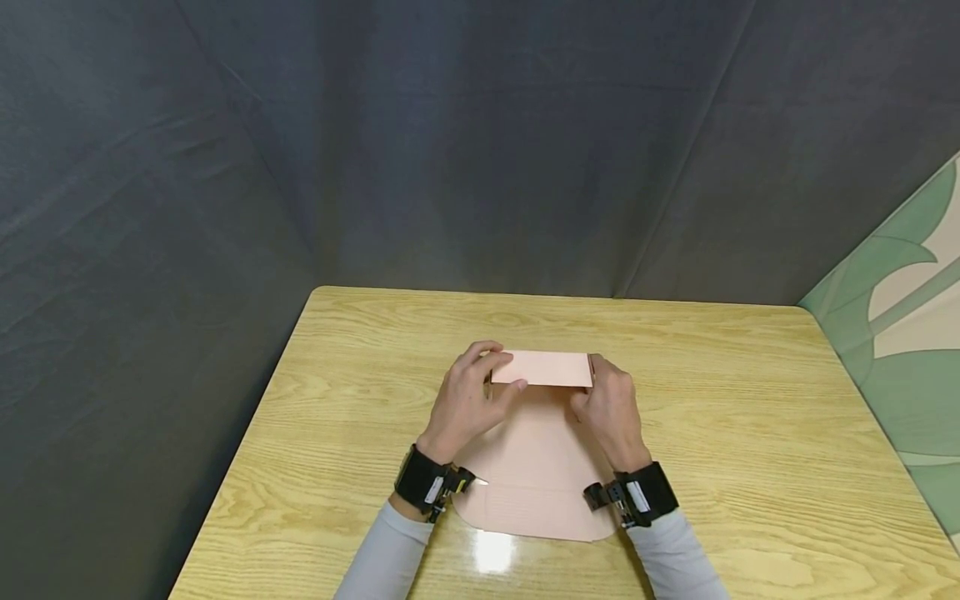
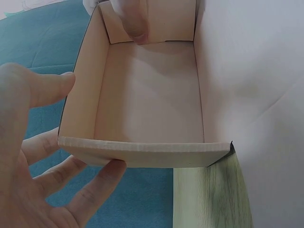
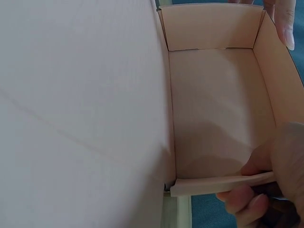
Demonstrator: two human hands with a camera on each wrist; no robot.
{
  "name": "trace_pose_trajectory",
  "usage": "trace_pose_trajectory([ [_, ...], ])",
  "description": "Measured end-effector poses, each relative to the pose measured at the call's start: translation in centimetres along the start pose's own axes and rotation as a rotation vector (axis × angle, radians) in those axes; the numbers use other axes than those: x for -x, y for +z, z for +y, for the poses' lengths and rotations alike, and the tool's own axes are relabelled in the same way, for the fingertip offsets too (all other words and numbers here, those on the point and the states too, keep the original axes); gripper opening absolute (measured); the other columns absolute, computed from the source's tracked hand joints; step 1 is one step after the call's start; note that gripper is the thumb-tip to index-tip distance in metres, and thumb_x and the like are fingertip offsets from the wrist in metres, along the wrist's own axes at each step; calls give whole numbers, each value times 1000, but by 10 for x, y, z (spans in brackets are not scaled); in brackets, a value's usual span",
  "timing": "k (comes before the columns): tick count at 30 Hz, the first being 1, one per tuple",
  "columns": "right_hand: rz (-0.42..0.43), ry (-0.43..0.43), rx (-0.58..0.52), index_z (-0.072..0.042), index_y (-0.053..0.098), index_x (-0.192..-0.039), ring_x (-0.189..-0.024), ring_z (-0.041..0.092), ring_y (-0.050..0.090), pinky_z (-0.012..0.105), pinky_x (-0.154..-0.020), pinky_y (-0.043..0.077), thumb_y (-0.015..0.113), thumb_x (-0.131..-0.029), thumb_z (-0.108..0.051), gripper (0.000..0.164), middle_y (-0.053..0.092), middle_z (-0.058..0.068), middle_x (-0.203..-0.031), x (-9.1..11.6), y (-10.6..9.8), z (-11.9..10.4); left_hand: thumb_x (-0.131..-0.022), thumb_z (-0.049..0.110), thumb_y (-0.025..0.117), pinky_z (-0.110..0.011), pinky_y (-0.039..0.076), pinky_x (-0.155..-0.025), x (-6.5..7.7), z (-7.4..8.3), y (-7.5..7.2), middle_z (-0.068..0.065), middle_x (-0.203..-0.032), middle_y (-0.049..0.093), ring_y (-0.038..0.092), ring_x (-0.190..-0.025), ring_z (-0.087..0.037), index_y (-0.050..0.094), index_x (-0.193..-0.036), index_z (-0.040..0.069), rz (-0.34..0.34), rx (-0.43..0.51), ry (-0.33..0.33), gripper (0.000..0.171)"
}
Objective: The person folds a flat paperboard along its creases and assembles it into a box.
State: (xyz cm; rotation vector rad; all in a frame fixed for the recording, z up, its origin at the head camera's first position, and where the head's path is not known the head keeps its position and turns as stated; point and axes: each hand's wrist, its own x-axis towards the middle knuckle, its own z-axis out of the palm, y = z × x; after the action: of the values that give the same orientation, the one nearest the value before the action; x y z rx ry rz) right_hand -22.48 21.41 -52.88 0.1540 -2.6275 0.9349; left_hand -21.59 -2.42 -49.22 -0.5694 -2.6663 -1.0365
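Note:
A pale pink cardboard box [image 1: 551, 368] is tipped up on its side, its open inside facing me. Its long lid panel [image 1: 540, 458] stretches toward me over the table. My left hand [image 1: 468, 396] holds the box's upper left corner, thumb on the top wall's edge and fingers spread along the outside of the left end wall [image 2: 152, 154]. At the other end, my right hand [image 1: 611, 408] pinches the right end wall [image 3: 213, 184], thumb inside and curled fingers outside. The inside floor [image 3: 213, 114] of the box is bare.
Beneath the box is a light wood-grain table [image 1: 750, 433]. Dark cloth [image 1: 480, 150] hangs behind it and on the left. A green leaf-patterned cloth [image 1: 915, 367] borders the right edge. Black camera straps [image 1: 651, 492] circle both wrists.

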Motion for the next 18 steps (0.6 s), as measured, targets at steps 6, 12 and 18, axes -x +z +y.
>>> trace_pose_trajectory([
  [6,4,3,1,11,69,-111,-87,38,77,50,-65,62,64,-71,13,41,77,29,-101,0,0,1,-98,41,78,-29,56,-79,0,1,0,-9,-142,65,65,-95,-17,75,-132,9,5,6,10,46],
  [12,10,6,0,11,69,-111,-88,41,77,51,-65,63,63,-70,14,41,77,29,-101,0,1,1,-98,41,78,-30,57,-80,0,1,0,-10,-142,65,66,-97,-18,74,-132,9,6,14,7,47],
  [18,16,11,2,11,69,-110,-90,43,78,53,-67,64,61,-69,15,42,77,29,-101,0,1,1,-98,41,79,-29,56,-80,0,1,0,-9,-142,64,66,-97,-17,75,-131,9,1,26,1,46],
])
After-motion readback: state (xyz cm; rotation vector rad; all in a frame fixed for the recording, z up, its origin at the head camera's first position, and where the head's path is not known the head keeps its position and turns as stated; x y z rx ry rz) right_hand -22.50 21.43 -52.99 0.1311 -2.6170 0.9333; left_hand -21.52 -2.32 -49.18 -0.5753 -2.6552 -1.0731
